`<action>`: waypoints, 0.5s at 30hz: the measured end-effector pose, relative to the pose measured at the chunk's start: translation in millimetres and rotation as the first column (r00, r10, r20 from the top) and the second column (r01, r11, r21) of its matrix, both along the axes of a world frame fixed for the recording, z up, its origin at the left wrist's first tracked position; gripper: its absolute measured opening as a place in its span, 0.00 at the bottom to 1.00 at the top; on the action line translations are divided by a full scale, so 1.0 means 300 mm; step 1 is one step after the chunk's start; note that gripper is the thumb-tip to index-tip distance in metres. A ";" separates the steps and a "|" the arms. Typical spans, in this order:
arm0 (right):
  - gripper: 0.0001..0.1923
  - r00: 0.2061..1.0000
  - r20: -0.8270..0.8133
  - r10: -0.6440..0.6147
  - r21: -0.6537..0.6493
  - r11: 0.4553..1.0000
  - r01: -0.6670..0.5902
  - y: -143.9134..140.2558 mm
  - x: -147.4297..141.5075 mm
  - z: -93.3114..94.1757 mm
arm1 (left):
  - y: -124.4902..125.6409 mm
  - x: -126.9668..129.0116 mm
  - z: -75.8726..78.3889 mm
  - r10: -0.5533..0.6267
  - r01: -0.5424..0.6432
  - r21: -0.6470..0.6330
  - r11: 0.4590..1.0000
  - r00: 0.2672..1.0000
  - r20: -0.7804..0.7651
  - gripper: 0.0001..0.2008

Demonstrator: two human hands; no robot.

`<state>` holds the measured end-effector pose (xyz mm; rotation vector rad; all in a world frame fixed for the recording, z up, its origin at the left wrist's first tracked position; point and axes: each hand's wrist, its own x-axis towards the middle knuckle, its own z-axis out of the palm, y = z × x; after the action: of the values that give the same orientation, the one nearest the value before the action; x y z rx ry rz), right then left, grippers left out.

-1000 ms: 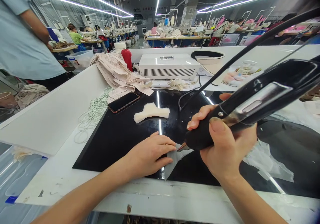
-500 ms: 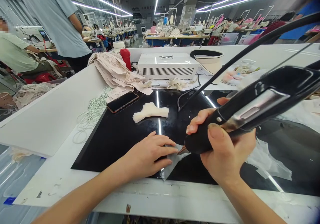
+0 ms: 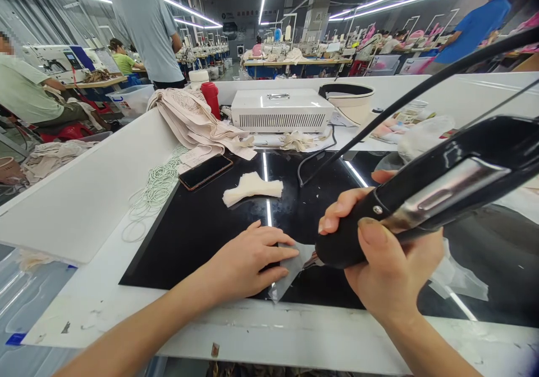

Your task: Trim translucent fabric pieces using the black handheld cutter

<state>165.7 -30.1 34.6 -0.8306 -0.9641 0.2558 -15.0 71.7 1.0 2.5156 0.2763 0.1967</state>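
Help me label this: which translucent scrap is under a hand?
The scrap under the left hand, near the black tool; the other scrap lies to the right of the right hand.

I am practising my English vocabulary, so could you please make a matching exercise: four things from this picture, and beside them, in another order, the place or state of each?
1. Corded handheld tool
2. Translucent sheet
3. Smartphone
4. Pale green cord

A. In loose, tangled loops
B. Touched by the left grip
C. Lying with its screen dark
D. Held in the right grip

Pairs: 1-D, 2-B, 3-C, 4-A
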 end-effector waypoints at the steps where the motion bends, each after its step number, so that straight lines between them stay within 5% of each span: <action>1: 0.21 1.000 0.002 -0.006 -0.003 1.000 0.006 -0.001 0.001 -0.001 | 0.000 0.000 0.000 0.000 0.000 0.003 1.000 1.000 0.003 0.17; 15: 0.17 0.997 0.023 -0.070 0.039 0.997 0.069 0.036 0.017 -0.011 | -0.003 0.009 -0.020 0.033 -0.033 -0.002 0.999 0.997 0.069 0.17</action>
<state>170.9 -19.4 31.3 -0.8321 -0.9577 0.1671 -12.3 70.7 -4.9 2.4985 0.2903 0.2966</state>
